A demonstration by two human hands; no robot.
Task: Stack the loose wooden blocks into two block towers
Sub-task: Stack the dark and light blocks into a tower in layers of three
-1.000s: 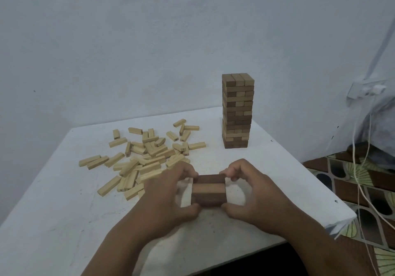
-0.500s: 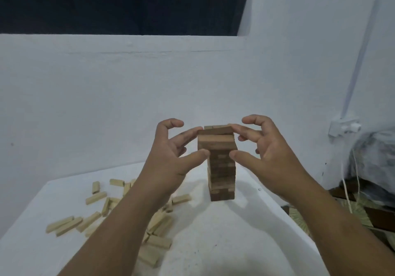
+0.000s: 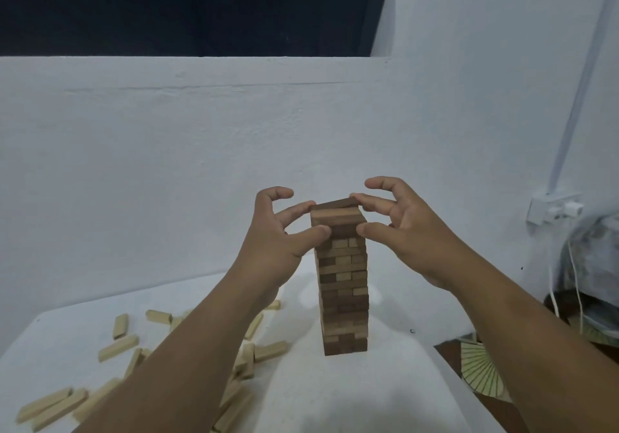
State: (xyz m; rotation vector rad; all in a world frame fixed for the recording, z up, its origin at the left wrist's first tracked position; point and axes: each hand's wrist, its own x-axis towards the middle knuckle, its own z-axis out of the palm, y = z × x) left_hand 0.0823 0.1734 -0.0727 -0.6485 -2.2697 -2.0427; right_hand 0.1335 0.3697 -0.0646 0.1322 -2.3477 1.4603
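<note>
A tall block tower (image 3: 344, 291) of mixed dark and light wood stands on the white table (image 3: 351, 395). On its top sits a layer of three blocks (image 3: 338, 215). My left hand (image 3: 278, 241) pinches that layer's left end between thumb and fingers. My right hand (image 3: 405, 228) pinches its right end the same way. Several loose pale blocks (image 3: 117, 347) lie scattered on the table to the left, partly hidden behind my left forearm.
A white wall rises close behind the table, with a dark opening above it. A wall socket (image 3: 554, 209) and hanging cables (image 3: 574, 285) are at the right. The table's right edge drops to a patterned floor (image 3: 479, 370).
Both hands lifted the three-block layer from the table's front and carried it up onto the tower top. My view rose with them, and the layer now sits flatter on the tower.
</note>
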